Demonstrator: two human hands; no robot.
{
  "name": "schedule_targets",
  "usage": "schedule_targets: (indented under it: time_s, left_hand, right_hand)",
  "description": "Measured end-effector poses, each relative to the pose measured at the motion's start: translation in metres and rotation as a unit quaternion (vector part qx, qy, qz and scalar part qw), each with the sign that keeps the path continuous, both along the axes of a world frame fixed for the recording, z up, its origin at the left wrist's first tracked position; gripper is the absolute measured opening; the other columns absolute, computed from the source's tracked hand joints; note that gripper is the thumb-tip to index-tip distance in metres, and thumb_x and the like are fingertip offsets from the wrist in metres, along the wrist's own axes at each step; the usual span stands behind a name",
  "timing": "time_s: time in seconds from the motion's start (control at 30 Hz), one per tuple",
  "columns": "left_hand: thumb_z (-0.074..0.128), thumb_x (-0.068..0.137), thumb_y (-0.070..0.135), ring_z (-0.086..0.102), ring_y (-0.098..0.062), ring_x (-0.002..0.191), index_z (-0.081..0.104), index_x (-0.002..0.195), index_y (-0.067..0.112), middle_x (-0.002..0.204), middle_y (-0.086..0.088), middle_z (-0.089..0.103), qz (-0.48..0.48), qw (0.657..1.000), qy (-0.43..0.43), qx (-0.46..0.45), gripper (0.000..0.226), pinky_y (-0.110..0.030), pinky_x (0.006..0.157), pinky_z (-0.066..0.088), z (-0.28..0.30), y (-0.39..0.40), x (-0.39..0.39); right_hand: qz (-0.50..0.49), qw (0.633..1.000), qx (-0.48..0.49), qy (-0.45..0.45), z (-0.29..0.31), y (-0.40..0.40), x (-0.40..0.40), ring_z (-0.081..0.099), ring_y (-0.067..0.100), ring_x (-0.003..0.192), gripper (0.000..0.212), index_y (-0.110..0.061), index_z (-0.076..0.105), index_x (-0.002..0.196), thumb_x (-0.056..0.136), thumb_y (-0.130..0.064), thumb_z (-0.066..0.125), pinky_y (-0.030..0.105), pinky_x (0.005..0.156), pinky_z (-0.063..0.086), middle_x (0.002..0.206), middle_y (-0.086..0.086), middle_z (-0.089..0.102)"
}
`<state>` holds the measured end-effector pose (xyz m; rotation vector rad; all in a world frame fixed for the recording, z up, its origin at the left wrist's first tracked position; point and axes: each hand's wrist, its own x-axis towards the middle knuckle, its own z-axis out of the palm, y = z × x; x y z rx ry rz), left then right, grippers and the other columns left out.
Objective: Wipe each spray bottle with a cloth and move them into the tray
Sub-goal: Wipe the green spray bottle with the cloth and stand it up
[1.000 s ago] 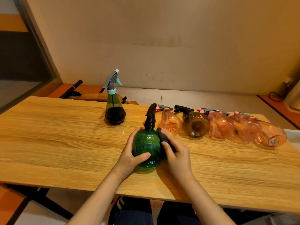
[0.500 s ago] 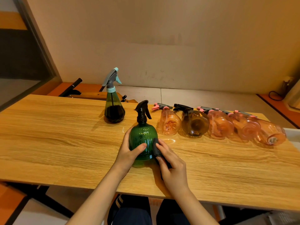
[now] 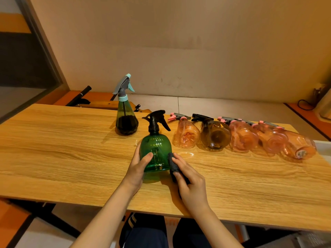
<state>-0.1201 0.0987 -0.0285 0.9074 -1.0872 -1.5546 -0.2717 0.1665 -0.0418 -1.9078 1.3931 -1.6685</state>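
Fingers of the left hand [image 3: 138, 165] curl round the green spray bottle [image 3: 155, 154], thumb across its front, a firm grip that steadies it upright on the table [image 3: 62, 151]. The right hand [image 3: 190, 183] pinches a dark cloth [image 3: 173, 164] and presses it against the bottle's lower right side.

A second ago the cloth sat higher on the body and the nozzle pointed away; now the cloth is low near the base and the black trigger head has swung round (so the bottle was turned as it was wiped). I judge the wiping of this bottle close to done, with its move to the tray next.

The green bottle looks empty. Behind it a tall bottle with a teal trigger [image 3: 125, 115] stands holding dark liquid. To the right, five pink and amber bottles [image 3: 243, 138] lie on their sides in a row, apparently empty. A pale edge at the far right [image 3: 323, 145] may be the tray; I cannot tell.
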Motion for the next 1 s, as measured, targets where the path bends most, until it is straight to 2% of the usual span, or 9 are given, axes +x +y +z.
schedule_targets:
  time_s: [0.1,0.17,0.23,0.37,0.47,0.63,0.7,0.9,1.0]
  left_hand:
    - [0.086,0.031,0.068,0.061,-0.016,0.112,0.043,0.127,0.031,0.123,-0.002,0.059,-0.018,0.999,-0.041,-0.027,0.112,-0.031,0.085,0.054,0.001,0.001,-0.001]
    - [0.089,0.041,0.055,0.061,-0.014,0.112,0.043,0.126,0.033,0.123,0.000,0.059,-0.031,0.996,-0.061,-0.048,0.099,-0.028,0.082,0.054,0.001,0.002,-0.002]
    - [0.081,0.051,0.041,0.062,-0.012,0.111,0.043,0.126,0.032,0.124,-0.002,0.059,-0.037,0.995,-0.069,-0.065,0.085,-0.026,0.080,0.053,0.001,0.004,-0.002]
    - [0.076,0.053,0.036,0.062,-0.009,0.109,0.042,0.129,0.031,0.126,-0.002,0.057,-0.043,0.993,-0.072,-0.080,0.083,-0.025,0.079,0.053,0.001,0.005,-0.002]
    - [0.076,0.054,0.035,0.060,-0.012,0.112,0.040,0.131,0.035,0.129,-0.001,0.054,-0.047,0.993,-0.070,-0.086,0.084,-0.030,0.083,0.053,0.001,0.006,-0.001]
    - [0.077,0.058,0.033,0.058,-0.012,0.116,0.041,0.130,0.041,0.131,0.001,0.053,-0.068,0.989,-0.083,-0.104,0.081,-0.030,0.084,0.053,0.001,0.006,0.000]
    - [0.076,0.058,0.032,0.058,-0.013,0.117,0.041,0.130,0.041,0.131,0.002,0.053,-0.078,0.988,-0.082,-0.107,0.080,-0.030,0.084,0.053,0.003,0.006,0.000]
    - [0.077,0.059,0.030,0.059,-0.014,0.115,0.041,0.132,0.035,0.131,-0.001,0.053,-0.085,0.989,-0.072,-0.100,0.082,-0.029,0.082,0.053,0.003,0.006,0.001]
    - [0.081,0.055,0.035,0.058,-0.014,0.117,0.037,0.132,0.036,0.131,0.001,0.051,-0.094,0.986,-0.092,-0.102,0.089,-0.028,0.083,0.053,0.002,0.005,0.000]
  right_hand:
    - [-0.011,1.000,-0.003,-0.017,0.000,0.000,-0.001,0.048,0.003,0.123,0.043,-0.014,0.051,0.129,0.085,-0.014,0.052,0.014,0.100,0.037,0.130,-0.012,0.052]
    - [-0.016,1.000,-0.007,-0.021,-0.001,0.000,0.000,0.049,0.004,0.123,0.043,-0.013,0.052,0.128,0.085,-0.013,0.053,0.015,0.099,0.038,0.129,-0.008,0.053]
    - [-0.018,0.999,-0.015,-0.022,-0.002,-0.001,0.000,0.049,0.005,0.122,0.042,-0.012,0.052,0.127,0.085,-0.013,0.053,0.017,0.099,0.039,0.129,-0.004,0.055]
    - [-0.020,0.999,-0.021,-0.029,0.003,-0.005,0.000,0.048,0.003,0.123,0.045,-0.018,0.049,0.130,0.085,-0.012,0.055,0.016,0.100,0.038,0.128,-0.003,0.055]
    - [-0.018,1.000,-0.002,-0.026,0.016,-0.016,-0.003,0.045,-0.004,0.122,0.047,-0.014,0.050,0.128,0.083,-0.002,0.058,0.013,0.101,0.035,0.127,-0.012,0.052]
    - [0.042,0.993,0.002,0.112,0.048,-0.032,-0.011,0.042,0.003,0.127,0.038,-0.017,0.055,0.126,0.089,-0.016,0.048,0.018,0.107,0.031,0.132,-0.010,0.048]
    - [0.063,0.990,0.010,0.128,0.053,-0.036,-0.015,0.042,0.003,0.127,0.036,-0.017,0.058,0.124,0.089,-0.017,0.047,0.019,0.107,0.031,0.131,-0.011,0.049]
    - [0.050,0.996,0.063,-0.032,0.040,-0.033,-0.018,0.049,0.001,0.121,0.036,-0.025,0.057,0.119,0.087,-0.009,0.050,0.025,0.102,0.040,0.123,-0.012,0.057]
    - [0.026,0.996,0.067,-0.049,0.034,-0.030,-0.016,0.050,0.002,0.120,0.036,-0.026,0.056,0.119,0.087,-0.011,0.049,0.025,0.102,0.041,0.123,-0.007,0.059]
